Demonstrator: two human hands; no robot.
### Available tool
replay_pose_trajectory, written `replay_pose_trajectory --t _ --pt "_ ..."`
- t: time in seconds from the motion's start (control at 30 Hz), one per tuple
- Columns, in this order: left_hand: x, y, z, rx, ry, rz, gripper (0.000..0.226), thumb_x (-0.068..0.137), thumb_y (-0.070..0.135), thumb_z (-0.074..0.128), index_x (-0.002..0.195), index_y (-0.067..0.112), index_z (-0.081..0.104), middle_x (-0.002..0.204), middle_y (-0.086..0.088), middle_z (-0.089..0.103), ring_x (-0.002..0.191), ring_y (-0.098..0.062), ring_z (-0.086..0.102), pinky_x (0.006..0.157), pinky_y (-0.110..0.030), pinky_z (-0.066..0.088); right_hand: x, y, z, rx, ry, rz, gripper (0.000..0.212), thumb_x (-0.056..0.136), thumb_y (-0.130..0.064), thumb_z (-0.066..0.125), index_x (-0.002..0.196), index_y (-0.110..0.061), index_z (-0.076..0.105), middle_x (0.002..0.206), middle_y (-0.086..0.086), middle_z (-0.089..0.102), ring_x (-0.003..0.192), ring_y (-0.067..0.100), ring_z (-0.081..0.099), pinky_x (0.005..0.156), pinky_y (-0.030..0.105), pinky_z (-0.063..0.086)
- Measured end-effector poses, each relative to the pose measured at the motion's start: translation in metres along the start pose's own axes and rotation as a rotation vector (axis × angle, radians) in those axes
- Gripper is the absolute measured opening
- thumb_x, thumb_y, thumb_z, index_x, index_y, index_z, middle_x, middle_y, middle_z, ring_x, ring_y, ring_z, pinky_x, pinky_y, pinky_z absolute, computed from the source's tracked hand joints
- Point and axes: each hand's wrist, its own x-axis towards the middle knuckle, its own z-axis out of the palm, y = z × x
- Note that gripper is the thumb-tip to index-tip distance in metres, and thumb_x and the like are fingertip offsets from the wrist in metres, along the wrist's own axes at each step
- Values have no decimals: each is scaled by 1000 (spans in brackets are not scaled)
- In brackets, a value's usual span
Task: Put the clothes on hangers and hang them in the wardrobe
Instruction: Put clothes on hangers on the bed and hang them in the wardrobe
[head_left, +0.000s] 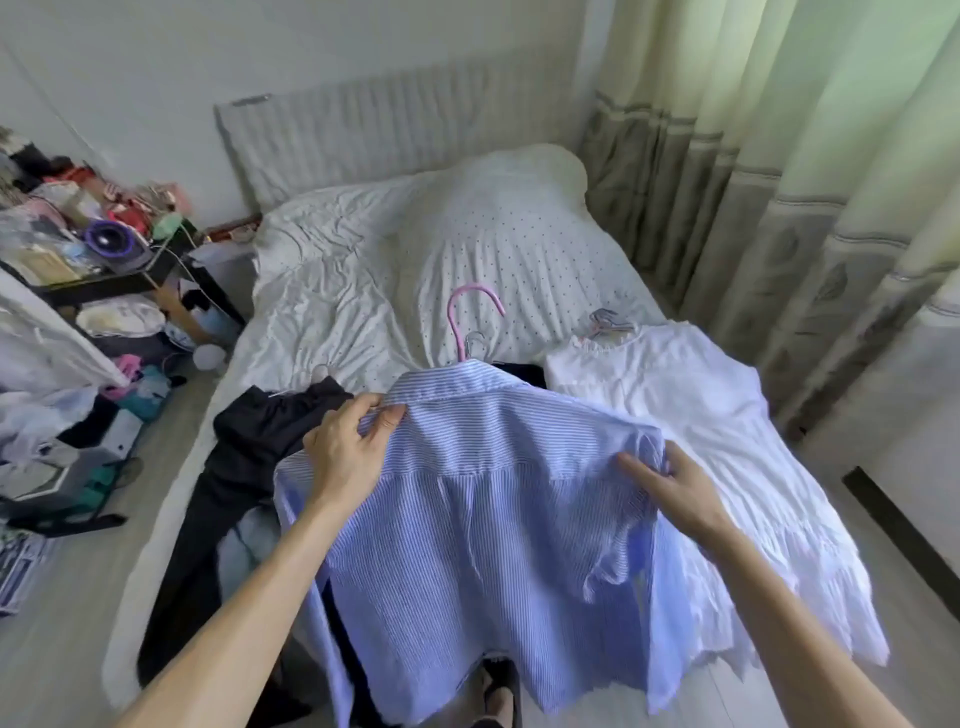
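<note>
hands (347, 460) (678, 493) grip striped shirt (483, 545) at shoulders

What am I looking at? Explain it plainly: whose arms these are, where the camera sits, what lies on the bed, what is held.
No machine here: a person's two bare arms, filmed by one wide-angle camera worn on the head, looking down. The left hand and right hand grip a blue-and-white striped shirt near its shoulders; a pink curved hanger hook sticks up above its collar. On the white dotted bed lie a black garment on the left and a white frilly garment on the right.
</note>
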Motion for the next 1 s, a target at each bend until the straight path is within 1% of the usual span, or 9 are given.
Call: replay_pose_trajectory --t 0.1,0.2,0.3,0.37,0.53,0.63,0.73,0.83,1.0 --pt "37 -1 22 -36 0 -26 57 85 58 49 107 11 71 100 -9 70 97 -31 63 92 -44 38 29 -1 25 195 -82 100 16 88 -21 74 101 -12 71 92 2 77 85 16 74 74 29 59" --pt "87 -20 56 -32 -47 -29 54 85 63 48 99 16 71 90 -2 71 87 -28 64 87 -42 39 68 -1 56 256 -99 211 20 86 -15 75 104 -6 71 97 10 77 87 22 74 74 35 60" --pt "149 -56 97 -3 -112 -70 60 84 75 36 93 24 65 75 9 60 80 -25 63 79 -40 41 109 -5 87 252 -77 305 10 87 -7 72 97 -3 70 89 13 76 73 17 74 59 27 57" --pt "191 -81 123 -4 -145 -95 56 85 77 34 89 28 61 76 12 60 80 -22 62 81 -41 43 137 -7 109 218 -63 333 8 87 -1 70 94 -5 69 83 9 76 70 14 73 59 25 56" --pt "271 -148 200 -64 -277 -130 46 94 70 41 94 28 59 90 3 64 84 -25 61 86 -50 49 208 3 157 74 -61 397 20 81 -9 75 98 -17 68 88 4 77 86 26 73 83 52 58" --pt "292 -175 243 41 -390 -156 33 104 42 45 112 13 58 105 -10 62 93 -31 59 86 -45 46 242 17 184 -74 -15 463 25 76 -24 71 97 -17 59 89 3 73 86 26 69 81 46 56" --pt "300 -199 281 95 -498 -173 27 105 26 44 119 4 53 110 -19 58 99 -38 56 82 -46 43 266 22 205 -198 10 531 21 85 -19 64 92 -9 47 82 6 61 75 26 58 62 35 44" --pt "310 -218 314 121 -490 -146 27 106 21 42 119 0 53 109 -22 57 98 -40 55 79 -47 39 290 27 217 -240 35 549 15 88 -13 58 89 -9 43 78 6 56 72 27 53 55 31 36" --pt "349 -247 370 115 -437 -183 26 105 21 43 118 1 54 104 -24 56 91 -44 56 76 -49 42 341 36 230 -245 116 506 8 91 -10 53 96 -8 47 77 2 58 73 28 55 61 35 39"
